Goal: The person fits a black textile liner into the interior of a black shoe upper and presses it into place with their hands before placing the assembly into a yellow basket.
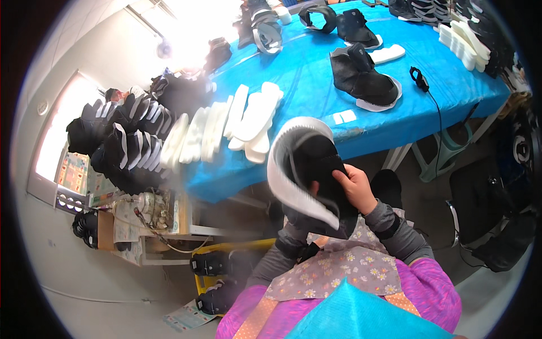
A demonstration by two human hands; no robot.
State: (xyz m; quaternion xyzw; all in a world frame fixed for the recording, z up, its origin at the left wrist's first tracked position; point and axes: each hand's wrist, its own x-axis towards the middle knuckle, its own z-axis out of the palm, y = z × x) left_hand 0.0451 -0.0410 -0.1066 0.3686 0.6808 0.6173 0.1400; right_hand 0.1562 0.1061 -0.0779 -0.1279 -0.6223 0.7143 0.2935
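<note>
A black shoe upper (324, 164) with a broad white edge is held up in front of my body, at the near side of the table. My right hand (357, 189) grips its right side, thumb on the near face. Behind the white edge, most of my left hand is hidden; only what looks like a fingertip of my left hand (314, 187) shows against the black material. My left forearm reaches up behind the piece, so the hand appears to hold it from the left.
The blue-covered table (305, 85) carries white insoles (254, 116), a black boot upper (364, 78) and a black cable (419, 79). Stacked black uppers (132, 135) line its left end. A yellow crate (237, 247) stands below left; a pale green stool (443, 155) stands right.
</note>
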